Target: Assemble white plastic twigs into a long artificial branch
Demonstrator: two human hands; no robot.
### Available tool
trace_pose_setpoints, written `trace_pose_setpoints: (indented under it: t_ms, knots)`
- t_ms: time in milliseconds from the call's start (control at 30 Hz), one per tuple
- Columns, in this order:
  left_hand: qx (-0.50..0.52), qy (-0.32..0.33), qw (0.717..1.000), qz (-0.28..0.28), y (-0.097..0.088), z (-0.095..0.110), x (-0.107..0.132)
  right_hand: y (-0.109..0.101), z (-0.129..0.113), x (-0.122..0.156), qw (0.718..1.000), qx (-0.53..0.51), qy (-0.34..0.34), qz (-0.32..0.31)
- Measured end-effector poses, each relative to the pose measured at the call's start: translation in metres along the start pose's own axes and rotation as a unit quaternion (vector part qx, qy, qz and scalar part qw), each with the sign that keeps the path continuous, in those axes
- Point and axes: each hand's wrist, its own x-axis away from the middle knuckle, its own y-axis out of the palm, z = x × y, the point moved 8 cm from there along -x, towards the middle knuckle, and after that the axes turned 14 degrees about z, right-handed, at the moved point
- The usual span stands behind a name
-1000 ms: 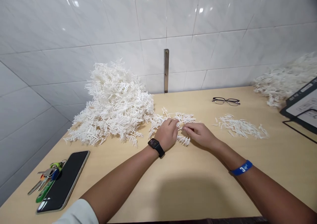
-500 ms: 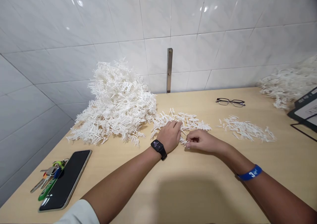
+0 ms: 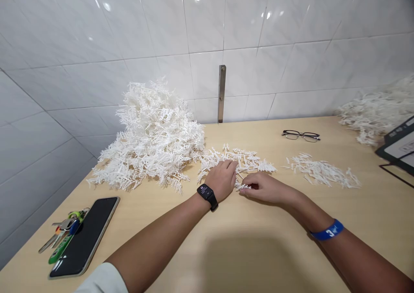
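White branching sprigs (image 3: 249, 158) lie short of the table's (image 3: 174, 258) back edge; right hand (image 3: 265, 188) pinching one, its tip hidden between finger and thumb; left hand (image 3: 221, 181) over others, fingertips hidden, can't tell its grip; rightmost, a pile (image 3: 371, 111) cut off.

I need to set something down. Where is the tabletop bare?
Bare tabletop: between the forearms, and between metal bracket and glasses, near the wall. Crowded: back left, under the big white pile, and the middle, with left hand, right hand and white sprigs.
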Motion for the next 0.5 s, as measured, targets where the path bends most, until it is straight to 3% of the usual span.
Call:
trace_pose_setpoints:
  t_ms: [500]
  knots:
    - [0.022, 0.001, 1.0, 0.021, 0.0013, -0.0015, 0.001, -0.0048, 0.0036, -0.0018, 0.999, -0.027, 0.012, 0.033]
